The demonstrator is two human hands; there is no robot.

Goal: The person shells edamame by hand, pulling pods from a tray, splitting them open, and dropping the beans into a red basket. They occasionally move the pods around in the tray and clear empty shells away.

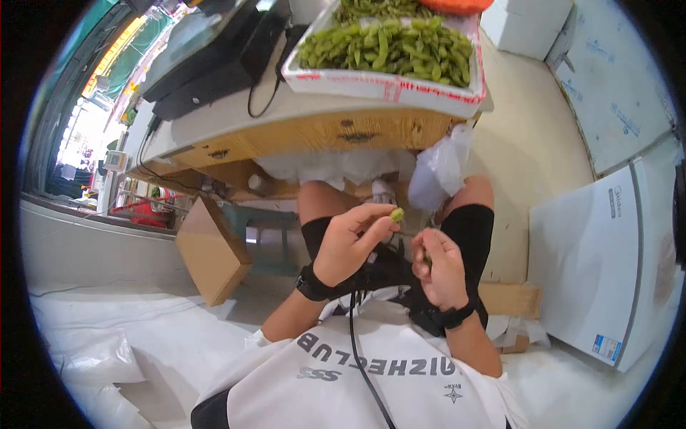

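L hand: thumb + index pinched on a small green bean pod, held up over the lap, between the knees. R hand: fingers curled in, something green inside, can't tell what. Black wristbands on both. White plastic bag just beyond. Foam tray of green pods on wooden table further out.

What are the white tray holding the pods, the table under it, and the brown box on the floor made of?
White tray: looks like foam (polystyrene), going by its thick matte white walls with red tape on the rim.
Table: wood or wood veneer, with visible grain, dark knots and a light varnished look.
Brown box: corrugated cardboard, judging by its plain matte brown faces and folded edges.
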